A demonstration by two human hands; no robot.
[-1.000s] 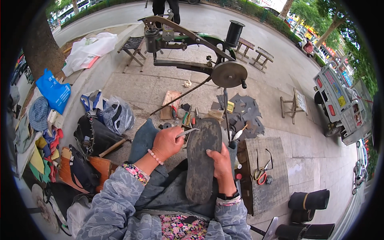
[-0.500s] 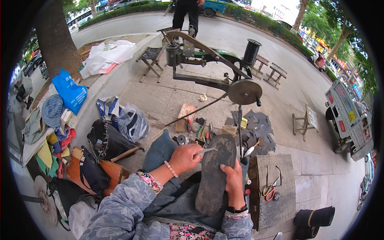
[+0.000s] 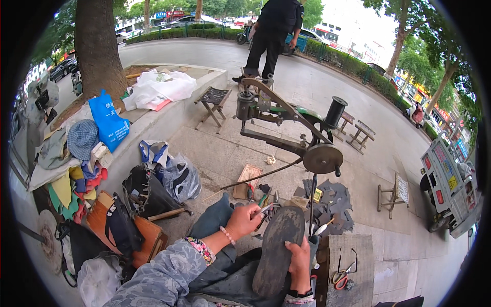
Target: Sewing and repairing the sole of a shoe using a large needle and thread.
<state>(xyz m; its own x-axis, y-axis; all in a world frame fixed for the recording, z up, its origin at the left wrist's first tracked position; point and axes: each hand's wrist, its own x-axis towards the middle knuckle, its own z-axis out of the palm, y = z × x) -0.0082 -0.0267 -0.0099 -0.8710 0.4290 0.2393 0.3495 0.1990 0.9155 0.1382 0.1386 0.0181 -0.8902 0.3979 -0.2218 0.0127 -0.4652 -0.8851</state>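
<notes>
A worn dark shoe sole [image 3: 276, 250] stands tilted above my lap, its broad underside toward me. My right hand [image 3: 298, 260] grips its right edge, thumb across the face. My left hand [image 3: 243, 223], with a beaded bracelet at the wrist, is closed on a thin metal blade [image 3: 266, 208]. The blade points right, its tip close to the sole's upper left edge; whether they touch I cannot tell. My fist hides the blade's handle end. Dark cloth [image 3: 220, 266] covers my lap.
A hand-cranked sewing machine [image 3: 323, 157] stands ahead. Dark scraps [image 3: 335, 204] and small tools lie below it. To the right, scissors [image 3: 341, 276] and glasses rest on a wooden board [image 3: 360, 256]. A hammer [image 3: 169, 214] and bags lie left. A person [image 3: 268, 41] stands beyond the machine.
The view has tilted upward, so the scene sits lower. My left hand has drawn the blade back leftward from over the sole to beside its edge. My right hand keeps its grip.
</notes>
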